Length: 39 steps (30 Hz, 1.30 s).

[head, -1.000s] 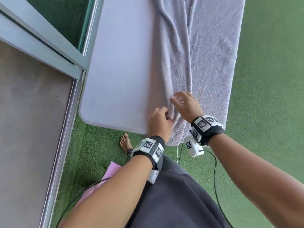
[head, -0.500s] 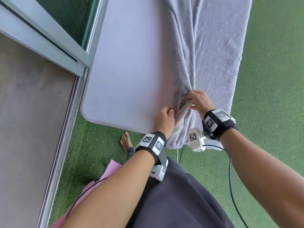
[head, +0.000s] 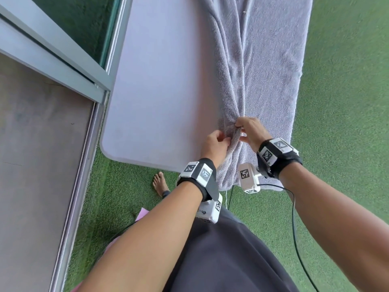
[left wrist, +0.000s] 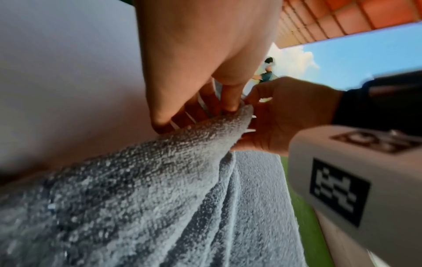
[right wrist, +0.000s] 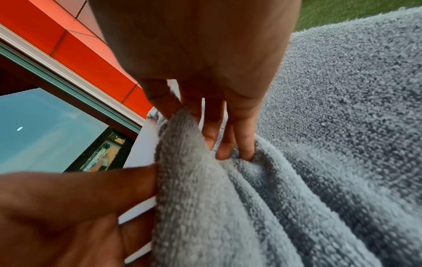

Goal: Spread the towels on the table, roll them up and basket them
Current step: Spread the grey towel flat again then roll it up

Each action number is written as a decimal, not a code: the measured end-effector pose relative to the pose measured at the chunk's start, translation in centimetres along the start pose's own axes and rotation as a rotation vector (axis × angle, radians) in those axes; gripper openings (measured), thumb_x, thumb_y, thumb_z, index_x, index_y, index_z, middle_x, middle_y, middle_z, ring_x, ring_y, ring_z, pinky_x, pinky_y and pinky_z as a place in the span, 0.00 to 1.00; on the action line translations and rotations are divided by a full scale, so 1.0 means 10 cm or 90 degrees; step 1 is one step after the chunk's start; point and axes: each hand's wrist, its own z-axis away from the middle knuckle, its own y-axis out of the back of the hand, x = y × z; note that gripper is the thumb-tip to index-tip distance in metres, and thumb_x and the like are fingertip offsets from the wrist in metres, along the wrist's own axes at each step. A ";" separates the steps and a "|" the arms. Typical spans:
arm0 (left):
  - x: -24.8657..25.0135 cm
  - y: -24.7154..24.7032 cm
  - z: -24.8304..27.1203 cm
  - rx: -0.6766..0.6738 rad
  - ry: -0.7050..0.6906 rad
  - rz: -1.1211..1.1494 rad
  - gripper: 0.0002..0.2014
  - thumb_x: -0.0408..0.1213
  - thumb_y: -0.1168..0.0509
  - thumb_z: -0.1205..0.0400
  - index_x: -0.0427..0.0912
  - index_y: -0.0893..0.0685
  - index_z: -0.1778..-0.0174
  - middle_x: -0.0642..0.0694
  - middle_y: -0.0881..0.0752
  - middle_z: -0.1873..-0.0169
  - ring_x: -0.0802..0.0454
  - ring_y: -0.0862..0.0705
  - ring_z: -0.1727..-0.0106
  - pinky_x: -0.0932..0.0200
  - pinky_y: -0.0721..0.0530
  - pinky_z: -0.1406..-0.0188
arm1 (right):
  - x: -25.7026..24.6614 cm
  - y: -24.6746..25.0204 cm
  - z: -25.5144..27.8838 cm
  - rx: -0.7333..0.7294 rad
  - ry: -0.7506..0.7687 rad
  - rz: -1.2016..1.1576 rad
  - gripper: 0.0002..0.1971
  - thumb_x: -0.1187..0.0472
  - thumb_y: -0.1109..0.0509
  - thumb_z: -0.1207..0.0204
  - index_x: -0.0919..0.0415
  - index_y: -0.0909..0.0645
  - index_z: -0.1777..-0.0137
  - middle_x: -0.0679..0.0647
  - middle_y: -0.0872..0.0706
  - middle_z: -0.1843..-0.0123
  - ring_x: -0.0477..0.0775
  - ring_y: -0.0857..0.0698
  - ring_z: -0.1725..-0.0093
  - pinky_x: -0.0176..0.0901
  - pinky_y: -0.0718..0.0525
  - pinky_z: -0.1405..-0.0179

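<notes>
Pale table [head: 160, 85], grey towel [head: 269, 60] ridge between both hands [head: 234, 137].

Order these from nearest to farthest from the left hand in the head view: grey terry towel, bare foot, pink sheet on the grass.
1. Grey terry towel: under the left hand, which pinches its raised fold.
2. Bare foot: on the grass, below the table edge.
3. Pink sheet: farther down, beside the left forearm.

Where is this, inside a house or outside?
Probably outside, on a patio or balcony: green artificial turf underfoot, a sliding glass door beside the white table, and blue sky in the left wrist view.
</notes>
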 end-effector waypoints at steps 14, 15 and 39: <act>-0.28 1.62 0.16 0.277 -0.115 -0.082 0.05 0.35 0.37 0.16 0.40 0.20 0.47 0.49 0.18 0.63 0.47 0.20 0.61 0.59 0.26 0.63 | -1.13 -1.42 -0.10 -0.231 0.492 0.739 0.20 0.65 0.38 0.22 0.49 0.21 0.32 0.49 0.22 0.29 0.49 0.19 0.41 0.50 0.22 0.34; -0.29 1.76 0.17 0.287 -0.122 -0.097 0.05 0.35 0.37 0.16 0.40 0.20 0.46 0.48 0.18 0.63 0.45 0.19 0.60 0.58 0.24 0.62 | -1.23 -1.61 -0.14 -0.268 0.495 0.786 0.20 0.64 0.38 0.22 0.48 0.21 0.32 0.49 0.21 0.31 0.51 0.19 0.38 0.52 0.21 0.34; -1.18 3.59 0.01 0.312 0.000 -0.199 0.08 0.41 0.40 0.14 0.40 0.21 0.45 0.46 0.18 0.65 0.47 0.19 0.66 0.62 0.28 0.73 | -2.36 -3.54 -1.01 -0.080 0.482 0.911 0.10 0.73 0.40 0.27 0.70 0.19 0.66 0.57 0.19 0.66 0.57 0.14 0.61 0.37 0.17 0.65</act>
